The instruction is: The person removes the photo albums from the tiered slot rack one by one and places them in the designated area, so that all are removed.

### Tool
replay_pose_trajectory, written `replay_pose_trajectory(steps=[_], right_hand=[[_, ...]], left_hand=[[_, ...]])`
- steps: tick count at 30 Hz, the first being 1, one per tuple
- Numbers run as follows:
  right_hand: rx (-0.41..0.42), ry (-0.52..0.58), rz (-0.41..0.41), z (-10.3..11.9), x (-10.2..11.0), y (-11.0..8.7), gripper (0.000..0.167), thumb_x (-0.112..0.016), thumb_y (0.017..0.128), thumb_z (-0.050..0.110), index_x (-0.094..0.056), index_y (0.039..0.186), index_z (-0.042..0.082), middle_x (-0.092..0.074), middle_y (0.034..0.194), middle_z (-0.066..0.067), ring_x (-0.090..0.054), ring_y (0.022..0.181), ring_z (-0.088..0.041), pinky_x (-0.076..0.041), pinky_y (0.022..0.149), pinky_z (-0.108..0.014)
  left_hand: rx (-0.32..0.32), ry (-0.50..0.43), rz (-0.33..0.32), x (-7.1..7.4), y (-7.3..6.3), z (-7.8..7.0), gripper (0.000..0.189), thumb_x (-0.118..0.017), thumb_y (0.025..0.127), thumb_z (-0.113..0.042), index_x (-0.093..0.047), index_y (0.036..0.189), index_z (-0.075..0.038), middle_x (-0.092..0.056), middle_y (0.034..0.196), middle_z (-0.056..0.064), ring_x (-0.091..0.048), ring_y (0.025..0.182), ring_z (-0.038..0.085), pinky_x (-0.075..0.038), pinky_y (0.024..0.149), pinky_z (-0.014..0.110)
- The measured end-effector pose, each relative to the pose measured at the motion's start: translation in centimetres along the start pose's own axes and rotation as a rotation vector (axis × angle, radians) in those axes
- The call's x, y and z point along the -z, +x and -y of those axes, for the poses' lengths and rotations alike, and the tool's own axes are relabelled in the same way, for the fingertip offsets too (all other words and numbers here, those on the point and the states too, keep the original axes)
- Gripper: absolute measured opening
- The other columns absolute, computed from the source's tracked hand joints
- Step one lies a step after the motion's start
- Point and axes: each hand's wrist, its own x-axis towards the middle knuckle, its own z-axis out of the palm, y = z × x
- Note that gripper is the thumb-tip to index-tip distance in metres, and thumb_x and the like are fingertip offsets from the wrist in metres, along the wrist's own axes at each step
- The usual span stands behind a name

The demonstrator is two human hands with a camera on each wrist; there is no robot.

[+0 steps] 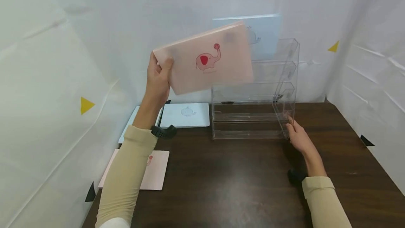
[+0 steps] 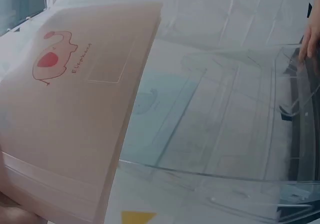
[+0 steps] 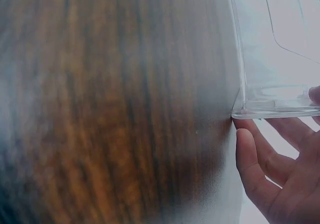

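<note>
Pale-pink rectangular folder [image 1: 207, 78], red-eared elephant print [image 1: 206, 60], tilted.
Your left hand [image 1: 158, 78] grips its left edge; your right hand [image 1: 298, 135], fingers apart, touches the clear plastic tiered rack [image 1: 248, 118].

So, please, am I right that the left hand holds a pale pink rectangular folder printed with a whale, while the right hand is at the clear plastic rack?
Not a whale: the head view shows an elephant on the folder in the left hand; the right hand is at the rack.
</note>
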Motion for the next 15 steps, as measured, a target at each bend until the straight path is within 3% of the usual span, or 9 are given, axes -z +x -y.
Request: replay_pose_trajectory(steps=[6,10,13,15], right_hand=[[0.008,0.010,0.001,-0.2,0.7,-0.6,0.064,-0.017,0.119,0.037,0.000,0.172,0.004,-0.030,0.166,-0.041,-0.046,0.139,-0.064,-0.054,0.099,-0.068],[0.023,-0.030,-0.036,-0.2,1.5,-1.0,0.062,-0.018,0.119,0.032,-0.003,0.172,0.002,-0.036,0.162,-0.043,-0.063,0.112,-0.055,-0.057,0.089,-0.058],[0.026,-0.049,-0.051,-0.2,2.0,-1.5,0.061,-0.018,0.119,0.029,-0.005,0.171,0.000,-0.038,0.160,-0.043,-0.064,0.093,-0.042,-0.056,0.082,-0.047],[0.023,-0.045,-0.048,-0.2,2.1,-1.8,0.061,-0.018,0.119,0.031,-0.004,0.172,0.002,-0.038,0.161,-0.042,-0.062,0.093,-0.038,-0.056,0.082,-0.044]], left_hand=[[0.089,0.031,-0.005,2.4,-4.2,1.7,0.029,-0.054,0.114,-0.023,-0.043,0.141,-0.018,-0.058,0.130,0.004,-0.061,0.119,0.022,-0.056,0.094,0.035],[0.148,0.068,0.057,3.0,-6.3,3.0,0.031,-0.052,0.115,-0.025,-0.041,0.143,-0.018,-0.059,0.127,0.005,-0.063,0.115,0.021,-0.059,0.089,0.033],[0.251,0.079,0.100,2.9,-8.4,4.3,0.036,-0.051,0.115,-0.029,-0.039,0.148,-0.018,-0.060,0.127,0.006,-0.066,0.112,0.021,-0.061,0.084,0.032],[0.340,0.074,0.118,2.7,-10.0,5.3,0.041,-0.050,0.116,-0.031,-0.036,0.152,-0.019,-0.060,0.129,0.007,-0.067,0.111,0.020,-0.061,0.083,0.032]])
